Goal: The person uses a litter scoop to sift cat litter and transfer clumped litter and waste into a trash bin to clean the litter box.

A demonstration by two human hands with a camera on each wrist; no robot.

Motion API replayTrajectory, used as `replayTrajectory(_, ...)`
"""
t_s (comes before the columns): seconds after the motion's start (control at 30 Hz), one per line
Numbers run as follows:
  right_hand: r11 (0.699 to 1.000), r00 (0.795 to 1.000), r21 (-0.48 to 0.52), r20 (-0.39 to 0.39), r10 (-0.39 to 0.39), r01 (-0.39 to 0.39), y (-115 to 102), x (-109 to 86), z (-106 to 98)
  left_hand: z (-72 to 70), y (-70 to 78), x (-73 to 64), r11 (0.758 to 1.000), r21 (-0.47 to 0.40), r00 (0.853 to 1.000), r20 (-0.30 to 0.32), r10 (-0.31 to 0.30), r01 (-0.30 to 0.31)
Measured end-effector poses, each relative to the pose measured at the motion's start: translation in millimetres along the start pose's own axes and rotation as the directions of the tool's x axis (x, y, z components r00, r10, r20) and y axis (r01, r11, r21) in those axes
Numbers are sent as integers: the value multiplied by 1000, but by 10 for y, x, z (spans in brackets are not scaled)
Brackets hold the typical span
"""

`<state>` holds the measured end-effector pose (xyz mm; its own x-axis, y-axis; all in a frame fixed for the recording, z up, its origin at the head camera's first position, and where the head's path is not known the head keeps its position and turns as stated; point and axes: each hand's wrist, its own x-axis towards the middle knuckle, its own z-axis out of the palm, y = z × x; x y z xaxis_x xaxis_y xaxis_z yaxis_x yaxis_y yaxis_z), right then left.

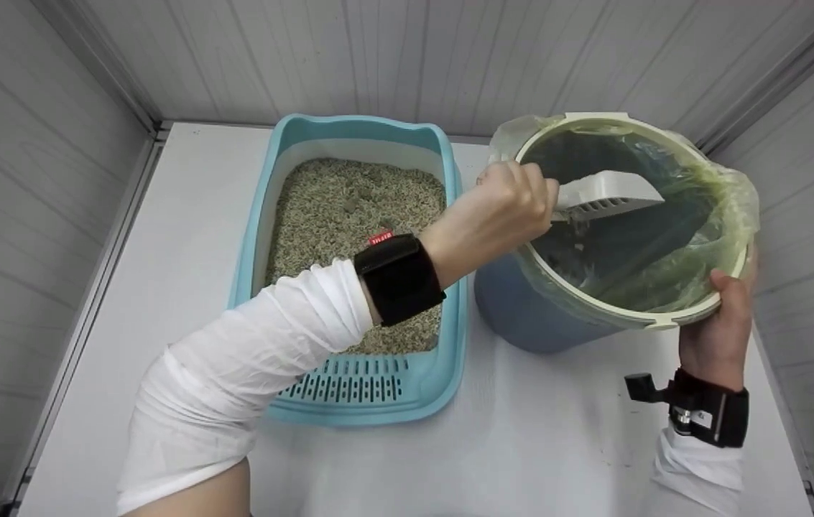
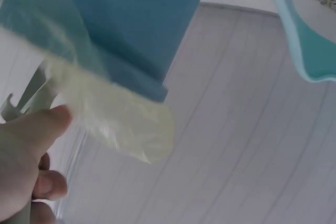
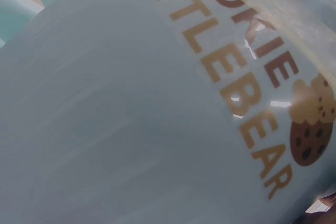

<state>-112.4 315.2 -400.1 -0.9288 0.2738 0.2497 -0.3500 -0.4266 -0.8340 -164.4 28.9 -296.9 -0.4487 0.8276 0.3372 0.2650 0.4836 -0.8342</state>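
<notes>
My left hand [image 1: 500, 205] grips the handle of a white slotted litter scoop [image 1: 611, 190], whose head is tilted over the mouth of a blue bin [image 1: 536, 316]. A few small bits show just under the scoop, inside the bin. A pale yellow-green translucent bag [image 1: 733, 208] lines the bin and folds over its cream rim. On the near right side, my right hand [image 1: 723, 337] holds that rim, thumb over the edge; its other fingers are mostly hidden. The bin leans toward me. In the right wrist view, brown and tan lettering marks the bin wall [image 3: 105, 103].
Left of the bin stands a turquoise litter tray [image 1: 455, 359] with a slotted front ledge. Sandy litter [image 1: 335, 222] fills it, partly covered by my left forearm. Both stand on a white table [image 1: 521, 445] enclosed by grey panel walls [image 1: 392, 57].
</notes>
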Motion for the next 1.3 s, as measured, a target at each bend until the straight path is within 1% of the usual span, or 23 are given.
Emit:
replayTrajectory(0.07, 1000, 1000, 4, 0, 0, 0, 0, -4, 0, 9, 37, -24, 999, 41, 999, -40, 24, -23)
replayTrajectory(0.13, 1000, 1000, 6, -1, 4, -4, -3, -10, 0, 21, 68, -43, 998, 59, 997, -67, 40, -36)
replayTrajectory(0.23, 1000, 1000, 17, -12, 15, -14, -9, -20, -2, 43, 95, -61, 998, 48, 996, -87, 32, -27)
replayTrajectory(0.33, 1000, 1000, 24, -2, 1, -1, -6, -16, 0, 55, 89, -72, 1000, 12, 997, -79, 8, -7)
replayTrajectory(0.4, 999, 1000, 32, 4, -4, 4, -4, -11, 3, 51, 70, -80, 999, -34, 999, -44, -14, 13)
replayTrajectory(0.47, 999, 1000, 34, 11, -11, 11, -3, -3, 6, 41, 41, -84, 992, -118, 999, 17, -44, 46)
replayTrajectory(0.5, 999, 1000, 34, 9, -7, 7, -4, -2, 7, 33, 21, -86, 981, -179, 996, 59, -61, 70)
replayTrajectory(0.53, 999, 1000, 34, 7, -4, 4, -5, -2, 8, 28, 0, -87, 962, -252, 991, 107, -75, 101)
replayTrajectory(0.57, 999, 1000, 36, 6, -2, 1, -7, -3, 7, 23, -24, -87, 930, -340, 983, 162, -89, 140)
replayTrajectory(0.6, 999, 1000, 35, 7, -1, 1, -7, -5, 8, 21, -52, -86, 883, -430, 971, 218, -102, 189)
replayTrajectory(0.63, 999, 1000, 34, 9, -3, 2, -8, -5, 8, 22, -78, -86, 824, -513, 957, 269, -110, 239)
replayTrajectory(0.67, 999, 1000, 34, 10, -4, 4, -8, -5, 8, 26, -107, -88, 755, -586, 940, 319, -118, 293)
replayTrajectory(0.73, 999, 1000, 32, 11, -5, 5, -10, -4, 8, 41, -165, -98, 625, -678, 906, 407, -116, 386)
replayTrajectory(0.77, 999, 1000, 32, 9, -5, 4, -10, -4, 8, 48, -195, -109, 575, -702, 888, 447, -104, 420)
replayTrajectory(0.8, 1000, 1000, 30, 11, -8, 8, -9, -1, 8, 54, -222, -124, 536, -715, 873, 480, -89, 448)
replayTrajectory(0.87, 1000, 1000, 29, 8, -10, 10, -8, 2, 8, 63, -275, -164, 476, -731, 846, 531, -54, 489)
replayTrajectory(0.93, 999, 1000, 31, 1, -6, 6, -8, 4, 9, 61, -324, -215, 427, -742, 824, 567, -13, 517)
replayTrajectory(0.97, 1000, 1000, 30, 0, -8, 8, -7, 6, 9, 58, -346, -244, 397, -748, 814, 581, 3, 532)
replayTrajectory(1.1, 999, 1000, 33, 1, -7, 7, -4, 12, 13, 63, -423, -397, 290, -766, 795, 606, 30, 573)
replayTrajectory(1.13, 999, 1000, 32, 1, -6, 6, -3, 11, 14, 65, -442, -443, 268, -764, 787, 617, 34, 587)
replayTrajectory(1.2, 999, 1000, 39, 1, -1, 1, -5, 9, 13, 72, -478, -547, 219, -763, 776, 629, 39, 608)
replayTrajectory(1.23, 999, 1000, 41, -1, 4, -4, -5, 5, 13, 76, -495, -602, 191, -759, 768, 639, 39, 622)
replayTrajectory(1.3, 999, 1000, 39, -1, 5, -5, -2, -4, 15, 87, -526, -717, 151, -749, 753, 657, 37, 645)
